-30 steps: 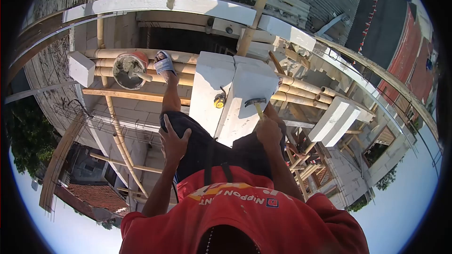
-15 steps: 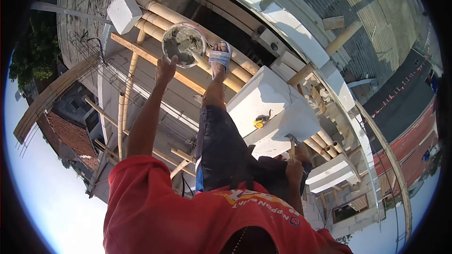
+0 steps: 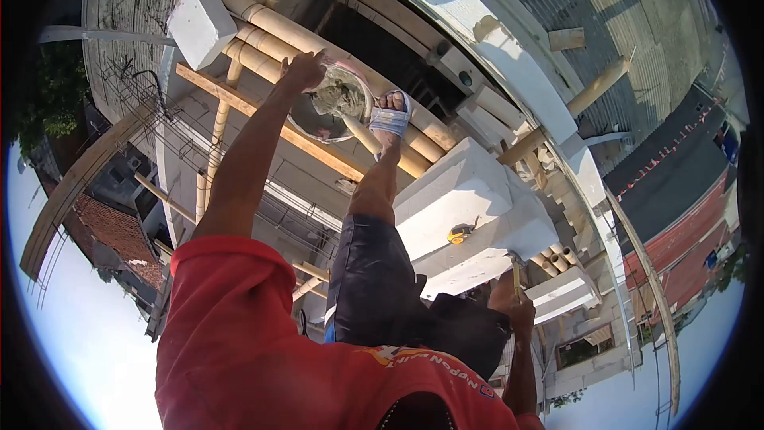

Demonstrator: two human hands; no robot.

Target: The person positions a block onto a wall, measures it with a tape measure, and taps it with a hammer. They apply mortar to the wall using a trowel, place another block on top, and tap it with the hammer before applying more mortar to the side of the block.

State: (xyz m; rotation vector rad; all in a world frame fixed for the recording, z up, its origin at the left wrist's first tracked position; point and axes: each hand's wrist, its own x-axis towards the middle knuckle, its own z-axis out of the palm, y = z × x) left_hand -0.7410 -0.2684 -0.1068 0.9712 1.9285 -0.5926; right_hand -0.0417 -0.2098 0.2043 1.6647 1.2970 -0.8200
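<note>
A round bucket (image 3: 333, 137) of wet grey mortar (image 3: 341, 98) rests on the bamboo poles. At its upper left edge is my left hand (image 3: 304, 73), fingers bent over the rim; the fingertips are partly hidden. My right hand (image 3: 521, 314), low on the right, is closed around the pale handle (image 3: 516, 275) of a tool whose head is hard to make out. Close to the bucket, my sandalled foot (image 3: 390, 115) stands on the bamboo. A yellow tape measure (image 3: 460, 233) lies on the white blocks (image 3: 446, 203) between my leg and right hand.
Bamboo poles (image 3: 263, 41) form the platform, with open gaps below. A white block (image 3: 200, 25) sits at their left end. A wooden plank (image 3: 306, 143) runs under the bucket. Bare rebar (image 3: 163, 99) sticks out on the left. A white wall edge (image 3: 509, 64) curves along the right.
My left hand has moved from the bucket's lower left side to its upper left edge. My right hand and its tool have shifted lower in view. The whole view has tilted slightly.
</note>
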